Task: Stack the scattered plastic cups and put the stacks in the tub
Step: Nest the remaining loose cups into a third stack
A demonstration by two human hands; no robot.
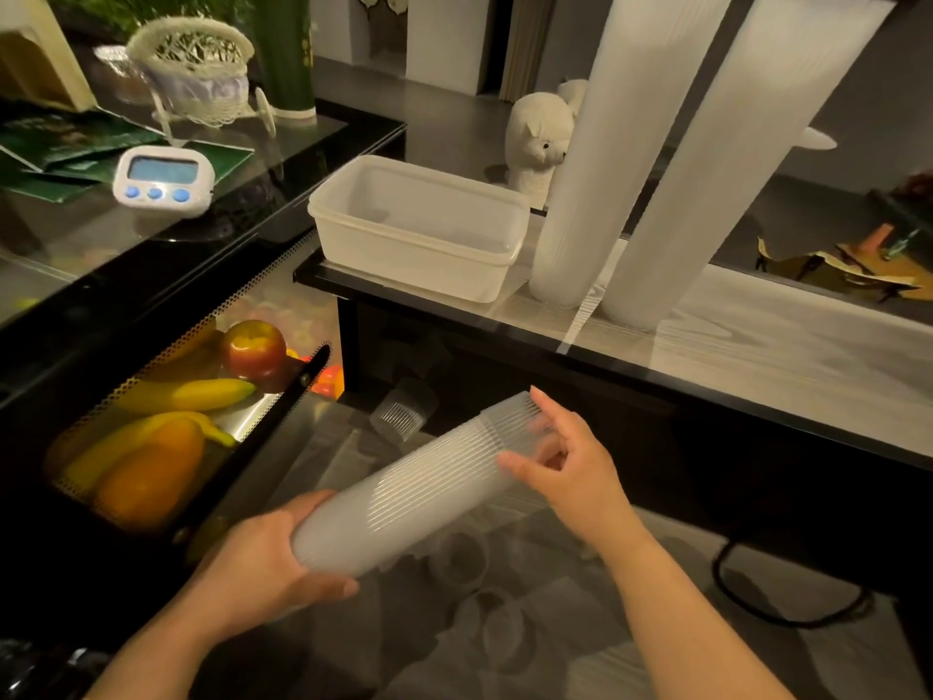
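Note:
I hold a long stack of ribbed clear plastic cups (404, 492) slanted in front of me. My left hand (272, 558) grips its near, lower end. My right hand (565, 457) pinches the far, upper end with thumb and fingers. A single clear cup (401, 416) lies on the floor just beyond the stack, and several more loose cups (469, 558) lie on the floor under it. The white plastic tub (419, 227) stands empty on the table's near left corner. Two tall cup stacks (621, 144) (727, 179) stand upright right of the tub.
A black mesh basket (151, 426) with bananas, an apple and an orange pepper sits at left. On the glass table behind it stand a white timer (159, 181) and a wicker basket (194, 68). A plush toy (537, 138) sits behind the tub. A black cable (787, 613) lies on the floor.

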